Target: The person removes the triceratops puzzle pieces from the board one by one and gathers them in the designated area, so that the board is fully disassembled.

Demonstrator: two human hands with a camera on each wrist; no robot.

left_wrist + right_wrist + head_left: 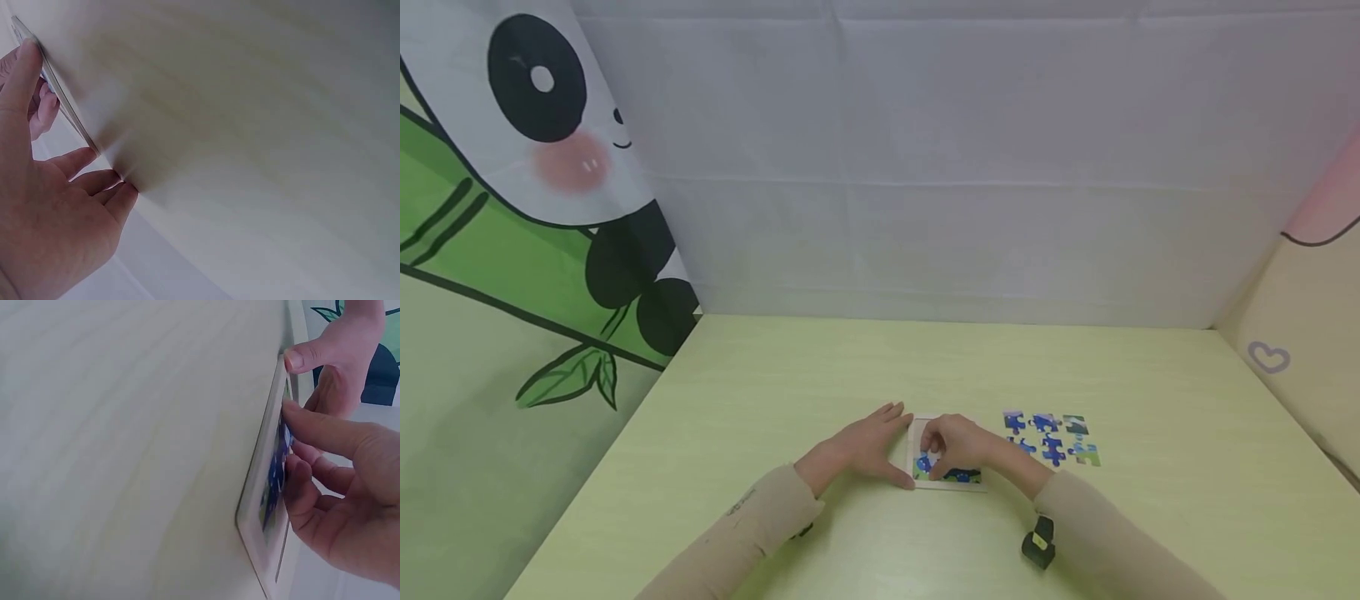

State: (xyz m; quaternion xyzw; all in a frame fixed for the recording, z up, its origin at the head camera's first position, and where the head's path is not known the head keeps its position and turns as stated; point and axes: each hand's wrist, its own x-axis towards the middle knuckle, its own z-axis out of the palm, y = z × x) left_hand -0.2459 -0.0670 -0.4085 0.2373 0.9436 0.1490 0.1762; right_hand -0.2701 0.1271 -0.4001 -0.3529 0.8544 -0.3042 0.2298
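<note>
A light-rimmed puzzle tray (951,488) lies flat on the table, with blue and green puzzle pieces (962,476) along its near side. My left hand (865,446) steadies the tray's left side, its thumb at the near corner and its fairly straight fingers by the far corner. Over the tray, my right hand (961,442) has curled fingers and thumb set on either side of a blue puzzle piece (922,463). In the right wrist view, the right thumb (312,425) touches the picture surface; the fingers partly hide the piece.
Several loose puzzle pieces (1052,450) lie on the table to the right of the tray, close to my right forearm. The pale table (820,367) ends at a white backdrop (955,250). A printed panel (550,250) stands on the left.
</note>
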